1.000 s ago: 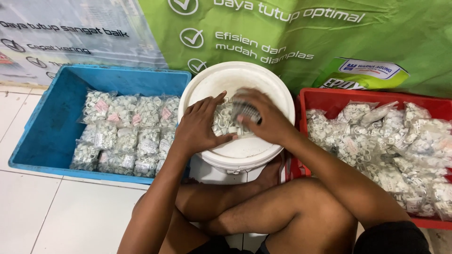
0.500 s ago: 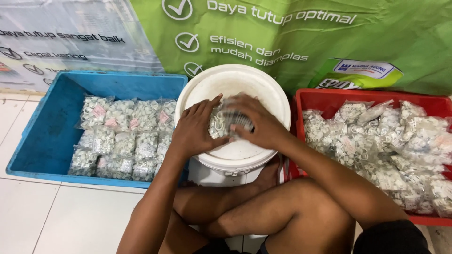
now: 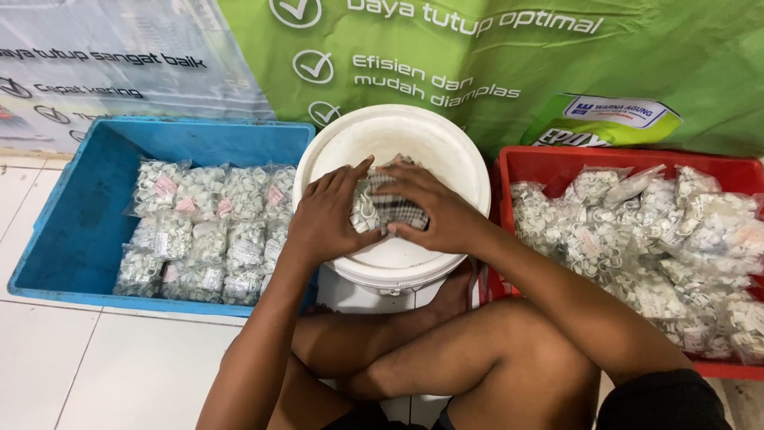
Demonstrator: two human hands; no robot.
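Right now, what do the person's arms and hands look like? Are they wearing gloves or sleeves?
No gloves and no sleeves. The left hand and the right hand are bare, with no rings, watch or bracelet that I can see. Both arms are bare along all of their length that shows. The only clothing in view is dark shorts at the bottom edge, and the legs are bare too.

Most of the small clear packet (image 3: 388, 209) covered by the left hand (image 3: 325, 219) and right hand (image 3: 434, 211), bucket lid (image 3: 398, 135) near rim hidden behind them, red crate (image 3: 557, 163) right end cut off, packet contents too small to tell
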